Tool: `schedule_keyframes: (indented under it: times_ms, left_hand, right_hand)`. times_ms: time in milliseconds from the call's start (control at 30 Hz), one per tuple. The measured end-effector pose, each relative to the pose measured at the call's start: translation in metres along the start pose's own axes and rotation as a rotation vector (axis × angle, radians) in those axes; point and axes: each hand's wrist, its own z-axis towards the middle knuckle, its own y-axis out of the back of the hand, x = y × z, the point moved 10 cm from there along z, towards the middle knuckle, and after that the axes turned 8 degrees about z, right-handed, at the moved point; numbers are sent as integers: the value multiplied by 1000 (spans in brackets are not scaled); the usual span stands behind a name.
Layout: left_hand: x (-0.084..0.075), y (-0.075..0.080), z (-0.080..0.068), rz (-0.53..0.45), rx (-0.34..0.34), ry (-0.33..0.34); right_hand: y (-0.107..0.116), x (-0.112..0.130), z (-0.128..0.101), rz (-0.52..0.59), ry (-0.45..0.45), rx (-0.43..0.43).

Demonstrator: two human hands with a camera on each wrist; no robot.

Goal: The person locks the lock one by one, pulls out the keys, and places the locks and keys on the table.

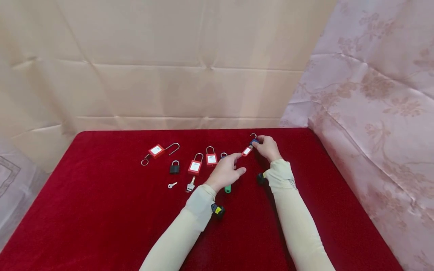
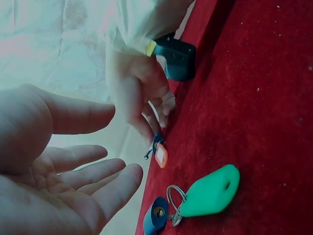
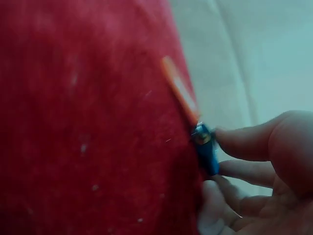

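At the far right of the table, my right hand pinches a small blue padlock between thumb and fingers. Its shackle stands open, and a key with a red tag hangs at its keyhole end. My left hand reaches out beside that tag with fingers extended; the left wrist view shows nothing in its grasp. Under the left hand lies a second blue padlock, partly hidden in the head view. A key on a ring with a green tag is at its keyhole.
Left of the hands lie two red padlocks, one with keys below it. Farther left are a red padlock with its shackle open, a black padlock and a small key. Red cloth covers the table.
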Motion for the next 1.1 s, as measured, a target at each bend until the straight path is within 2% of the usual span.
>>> schedule_keyframes:
  times_ms: [167,333,500,733,867,1000,1100]
  left_hand:
    - [-1,-2,2,9,15,7]
    - [0,0,3,-11,16,16]
    - [1,0,5,1,18,22]
    - [2,-4,7,25,10,14]
    - [5,-6,8,10,5,26]
    - [6,-8,7,-6,8,35]
    - [6,-9,7,-11,11,47]
  right_hand:
    - [-1,-2,4,-90,-6,-9]
    - [-1,-1,4,-103,-36,31]
    - [-5,-4,1,-65,-85,67]
    - [-11,2,-7,-22,1,79]
    - [-12,2,-10,71,22,87]
    - [-15,-3,-12,225,-13,135]
    - [-17,-6,-13,288,-36,163]
